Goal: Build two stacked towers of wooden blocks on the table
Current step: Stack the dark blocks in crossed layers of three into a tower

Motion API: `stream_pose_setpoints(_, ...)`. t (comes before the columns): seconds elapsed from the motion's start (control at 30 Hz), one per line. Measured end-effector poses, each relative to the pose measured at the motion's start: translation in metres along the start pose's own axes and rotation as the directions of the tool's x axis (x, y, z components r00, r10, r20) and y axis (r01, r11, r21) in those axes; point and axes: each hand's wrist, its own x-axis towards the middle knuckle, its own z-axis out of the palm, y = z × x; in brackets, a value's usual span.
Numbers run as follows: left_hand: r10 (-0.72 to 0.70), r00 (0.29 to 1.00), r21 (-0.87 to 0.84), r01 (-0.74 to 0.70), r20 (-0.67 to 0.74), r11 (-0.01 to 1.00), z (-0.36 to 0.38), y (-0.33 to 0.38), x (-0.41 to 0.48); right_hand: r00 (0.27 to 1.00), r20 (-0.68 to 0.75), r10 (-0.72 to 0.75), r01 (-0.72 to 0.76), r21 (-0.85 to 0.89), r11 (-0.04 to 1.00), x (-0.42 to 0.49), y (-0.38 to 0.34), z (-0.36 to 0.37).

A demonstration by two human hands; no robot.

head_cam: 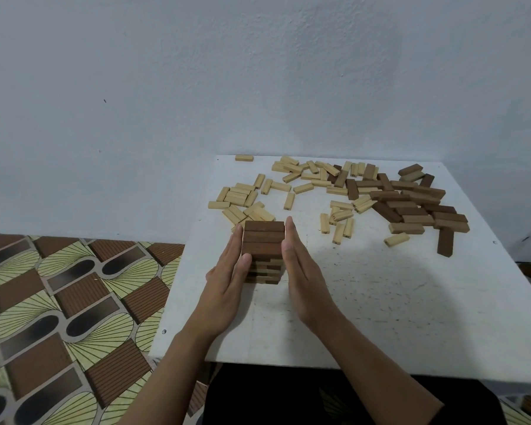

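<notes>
Head view, dark rectangular-block tower [262,239], speckled table [380,302]

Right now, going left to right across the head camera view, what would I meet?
Brown-and-green patterned floor covering → left hand → stacked tower of dark brown wooden blocks → right hand → loose heap of dark brown wooden blocks.
</notes>
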Motion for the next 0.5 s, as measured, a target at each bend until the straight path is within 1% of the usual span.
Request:
stream_pose_setpoints(0.1,-0.058,0.998,-0.035,0.058,-0.01,0.998,-0.004,0.002,-0.001,1.0,-0.005,0.02,-0.019,0.061,0.998,-0.001,-0.002,-0.006)
stream_pose_setpoints(0.2,-0.086,0.995,-0.075,0.083,-0.044,0.994,-0.008,-0.002,-0.004,0.999,-0.023,0.048,-0.047,0.06,0.997,-0.002,0.002,-0.009)
stream_pose_setpoints(0.3,-0.122,0.992,-0.109,0.118,-0.035,0.987,-0.007,-0.001,-0.009,0.996,-0.025,0.081,-0.079,0.069,0.994,-0.004,0.009,-0.009)
stream_pose_setpoints(0.37,-0.141,0.989,-0.087,0.137,-0.041,0.987,-0.004,0.002,-0.013,0.995,-0.022,0.102,-0.1,0.066,0.993,-0.007,0.013,-0.01)
stream_pose_setpoints(0.5,-0.109,0.993,-0.025,0.108,-0.044,0.994,0.0,-0.002,-0.019,0.992,-0.015,0.127,-0.127,0.013,0.992,-0.01,0.02,-0.013)
